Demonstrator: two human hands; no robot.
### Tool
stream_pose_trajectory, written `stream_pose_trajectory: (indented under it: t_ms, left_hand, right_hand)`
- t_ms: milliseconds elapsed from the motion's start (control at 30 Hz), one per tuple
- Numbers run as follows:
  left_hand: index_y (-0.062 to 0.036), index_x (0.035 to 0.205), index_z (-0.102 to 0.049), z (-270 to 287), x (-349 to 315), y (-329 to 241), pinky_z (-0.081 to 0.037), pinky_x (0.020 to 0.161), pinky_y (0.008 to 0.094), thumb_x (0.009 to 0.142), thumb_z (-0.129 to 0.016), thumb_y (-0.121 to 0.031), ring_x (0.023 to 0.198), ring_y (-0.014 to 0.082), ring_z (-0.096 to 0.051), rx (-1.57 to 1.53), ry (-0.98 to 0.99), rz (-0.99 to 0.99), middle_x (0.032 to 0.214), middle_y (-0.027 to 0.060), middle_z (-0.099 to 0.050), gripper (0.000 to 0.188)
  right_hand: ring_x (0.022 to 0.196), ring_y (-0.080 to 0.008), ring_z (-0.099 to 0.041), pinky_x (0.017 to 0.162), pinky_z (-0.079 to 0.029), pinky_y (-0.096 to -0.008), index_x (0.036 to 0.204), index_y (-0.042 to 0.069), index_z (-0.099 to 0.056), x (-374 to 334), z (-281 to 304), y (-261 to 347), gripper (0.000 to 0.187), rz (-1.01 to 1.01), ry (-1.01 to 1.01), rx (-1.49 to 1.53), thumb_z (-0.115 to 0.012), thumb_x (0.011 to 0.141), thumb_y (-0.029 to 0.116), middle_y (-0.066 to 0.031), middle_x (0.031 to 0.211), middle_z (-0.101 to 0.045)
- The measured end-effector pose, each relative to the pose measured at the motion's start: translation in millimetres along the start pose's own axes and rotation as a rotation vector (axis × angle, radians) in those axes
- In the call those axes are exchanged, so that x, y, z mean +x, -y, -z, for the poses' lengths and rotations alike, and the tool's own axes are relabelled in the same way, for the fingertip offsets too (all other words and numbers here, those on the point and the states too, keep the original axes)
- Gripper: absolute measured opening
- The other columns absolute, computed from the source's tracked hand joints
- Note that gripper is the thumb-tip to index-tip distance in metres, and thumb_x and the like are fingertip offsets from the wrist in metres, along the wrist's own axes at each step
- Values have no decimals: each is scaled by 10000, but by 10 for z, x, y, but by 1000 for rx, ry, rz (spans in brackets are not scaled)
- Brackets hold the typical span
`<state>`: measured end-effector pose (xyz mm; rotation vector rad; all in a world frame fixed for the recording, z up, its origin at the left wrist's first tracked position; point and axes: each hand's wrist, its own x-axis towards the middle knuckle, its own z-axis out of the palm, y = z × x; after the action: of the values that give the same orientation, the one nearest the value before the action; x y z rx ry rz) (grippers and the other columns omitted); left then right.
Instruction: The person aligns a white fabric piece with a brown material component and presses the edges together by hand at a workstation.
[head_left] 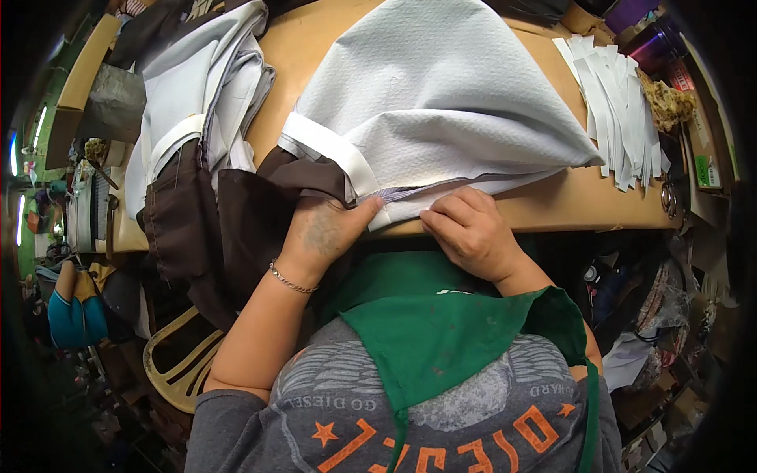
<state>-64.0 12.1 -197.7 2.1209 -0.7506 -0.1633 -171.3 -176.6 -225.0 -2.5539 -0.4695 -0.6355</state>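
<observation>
A large piece of light grey textured fabric [441, 75] lies spread over the near edge of the table. A white strip [333, 150] runs along its left side, where dark brown cloth [300, 175] joins it. My left hand [327, 229] is closed on the fabric's near edge, thumb on top beside the end of the strip. Further right along the same edge, my right hand [471, 232] pinches the fabric with curled fingers. Between the hands a striped lining [394, 193] peeks out under the grey layer.
A stack of similar grey pieces [197, 71] with brown cloth [185, 209] hangs over the table's left front edge. Cut white strips [619, 110] lie at the right, near scissors [669, 200]. A plastic chair [177, 363] stands at lower left. The tan tabletop [544, 206] shows between them.
</observation>
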Motion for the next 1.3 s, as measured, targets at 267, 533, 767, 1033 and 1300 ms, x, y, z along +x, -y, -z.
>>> stream_pose_trajectory:
  t_ms: [267,533,767,1033,1300]
  left_hand:
    - [5,829,-669,198,220,-21,-468,654,258,647,-787,-274,693,115,-578,-84,309,583,776,52,-647,354]
    - [50,779,-661,255,298,-103,-479,667,297,639,-713,-521,713,213,-627,114,399,629,730,169,-643,590]
    - [-7,866,-647,277,213,-79,-467,749,377,705,-598,-580,834,347,-610,124,442,462,841,256,-615,598]
    - [-7,853,-652,254,287,12,-474,735,389,722,-597,-540,839,351,-610,158,433,542,810,261,-614,551]
    - [55,708,-624,257,83,82,-469,550,395,706,-659,-516,612,356,-591,372,249,186,685,259,-586,572]
  right_hand:
    - [795,-173,-510,720,-413,-306,860,73,-599,273,90,39,178,122,16,-133,-545,707,147,-11,818,-502]
    - [789,-164,-495,739,-384,-304,860,102,-589,525,-74,-108,183,260,81,-254,-537,695,162,4,796,-489]
    - [820,-187,-483,748,-368,-317,824,131,-571,589,-167,28,127,-90,98,-208,-525,708,158,-2,773,-468]
    - [789,-166,-474,739,-361,-296,785,128,-554,578,-93,-115,119,306,82,-269,-542,688,196,2,771,-457]
    - [794,-144,-497,692,-350,-279,904,92,-609,305,-197,96,244,172,-8,-428,-540,692,191,16,840,-510]
